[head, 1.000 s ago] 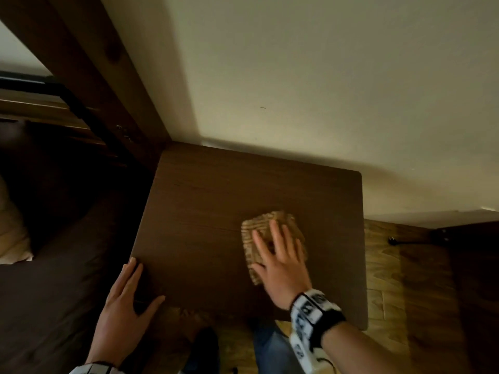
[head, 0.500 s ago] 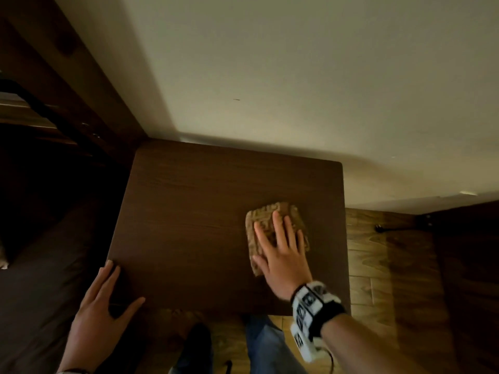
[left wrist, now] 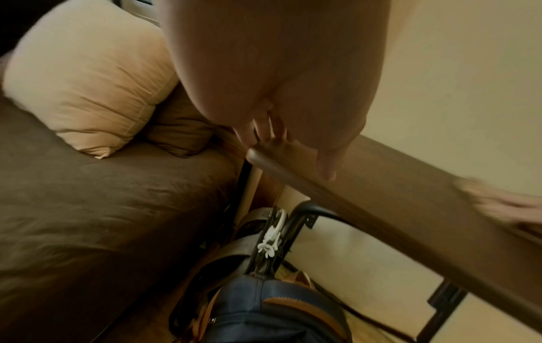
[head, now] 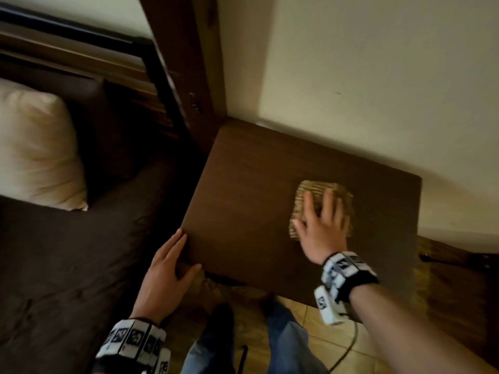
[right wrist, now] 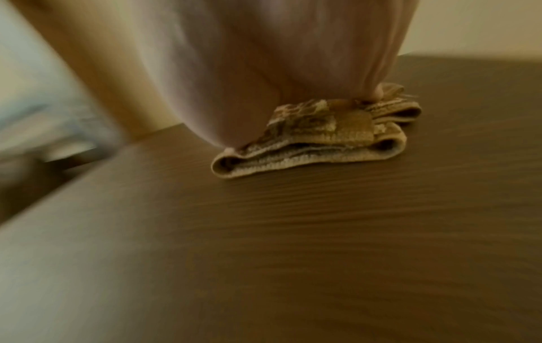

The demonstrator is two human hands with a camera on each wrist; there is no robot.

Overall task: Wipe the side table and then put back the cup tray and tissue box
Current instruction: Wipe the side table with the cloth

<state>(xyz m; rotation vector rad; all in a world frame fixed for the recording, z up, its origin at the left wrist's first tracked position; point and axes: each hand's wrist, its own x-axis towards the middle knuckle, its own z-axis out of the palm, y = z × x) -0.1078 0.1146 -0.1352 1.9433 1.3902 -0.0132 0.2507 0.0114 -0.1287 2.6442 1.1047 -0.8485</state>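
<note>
The dark brown side table (head: 243, 201) stands against the wall. A folded tan cloth (head: 321, 194) lies on its right half. My right hand (head: 320, 222) presses flat on the cloth with straight, spread fingers. In the right wrist view the folded cloth (right wrist: 322, 143) sits under my palm on the tabletop (right wrist: 293, 232). My left hand (head: 167, 261) rests on the table's near left corner, fingers straight along the left edge and thumb on the front edge. In the left wrist view that hand (left wrist: 293, 130) touches the corner of the table (left wrist: 366, 185). The cup tray and tissue box are not in view.
A bed with a brown sheet (head: 67, 252) and a cream pillow (head: 35, 152) lies left of the table. A wooden post (head: 189, 63) rises at the table's back left corner. A navy bag (left wrist: 269, 311) sits on the floor below the table. My legs (head: 280, 341) stand before it.
My right hand has slid the cloth toward the back right of the tabletop. The head view has swung left, bringing the bed and pillow into sight. My left hand stays on the corner.
</note>
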